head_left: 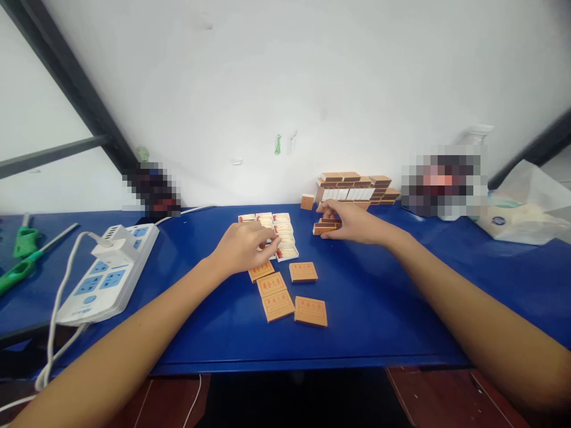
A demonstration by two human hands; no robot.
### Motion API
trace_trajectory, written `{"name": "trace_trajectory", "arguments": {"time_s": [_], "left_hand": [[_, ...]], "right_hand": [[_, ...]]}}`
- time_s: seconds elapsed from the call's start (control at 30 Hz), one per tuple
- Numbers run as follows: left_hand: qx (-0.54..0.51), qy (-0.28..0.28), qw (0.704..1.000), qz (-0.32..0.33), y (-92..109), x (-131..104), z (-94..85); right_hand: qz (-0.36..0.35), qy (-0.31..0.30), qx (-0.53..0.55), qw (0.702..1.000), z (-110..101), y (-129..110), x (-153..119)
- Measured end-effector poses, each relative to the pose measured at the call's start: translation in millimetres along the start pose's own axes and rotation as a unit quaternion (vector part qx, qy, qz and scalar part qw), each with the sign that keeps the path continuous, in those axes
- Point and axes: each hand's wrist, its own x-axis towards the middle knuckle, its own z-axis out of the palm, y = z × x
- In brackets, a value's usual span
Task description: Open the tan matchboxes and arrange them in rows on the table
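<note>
My left hand (244,245) reaches over a group of open white matchbox trays (281,218) filled with red-tipped matches. Its fingers are curled, thumb and forefinger close together by the trays; whether anything is between them is hidden. To the right, my right hand (345,221) is closed around brown matchboxes (325,229), thumb in front and fingers behind. Nearer the front lie several flat orange-brown matchbox covers with red print, among them one cover (304,272) by itself and another cover (311,311) at the lower right.
Against the wall stands a stack of matchboxes (379,184), with one small box (307,201) upright beside it. A white power strip (111,273) with cables and green lighters (27,244) lie on the left of the blue table (379,321). A plastic bag (521,208) sits at right.
</note>
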Motion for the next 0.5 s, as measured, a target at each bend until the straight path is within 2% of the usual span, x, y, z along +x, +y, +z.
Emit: {"name": "trace_trajectory", "arguments": {"time_s": [0.37,0.5], "left_hand": [[-0.006,0.006,1.0,0.003,0,0,-0.8],[-0.008,0.008,1.0,0.006,0,0,-0.9]], "right_hand": [[-0.05,0.018,0.039,0.998,-3,-19,-2],[-0.015,-0.029,0.094,0.995,-5,-28,-4]]}}
